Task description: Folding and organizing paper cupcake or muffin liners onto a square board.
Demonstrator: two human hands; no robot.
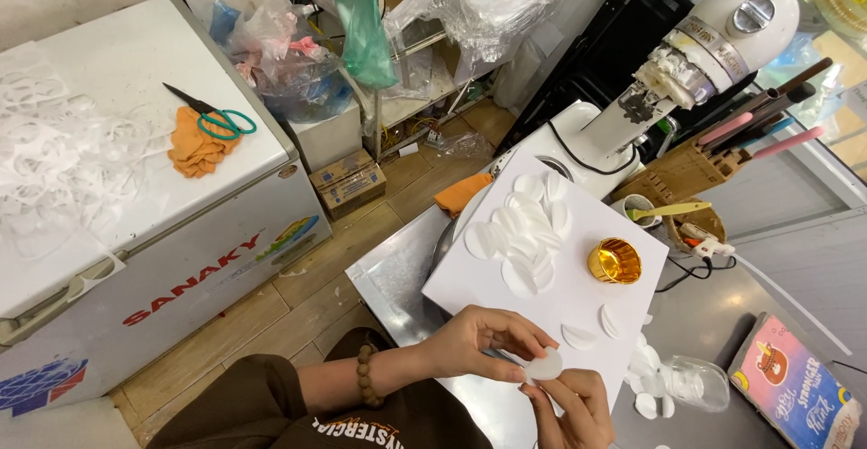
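My left hand (479, 341) and my right hand (571, 406) meet at the bottom centre, both pinching one small white paper disc (544, 364) over the near edge of a white board (578, 277). A wooden bead bracelet (366, 375) sits on my left wrist. On the board lies a pile of several white discs (524, 232), a shiny gold foil cup (615, 260) and two folded discs (591, 330).
A white stand mixer (686, 60) and a wooden knife block (686, 173) stand behind the board on the steel counter (397, 286). A clear glass (695, 382) and a pink box (795, 386) lie right. Left is a chest freezer (135, 196) with scissors (212, 115) and an orange cloth (194, 149).
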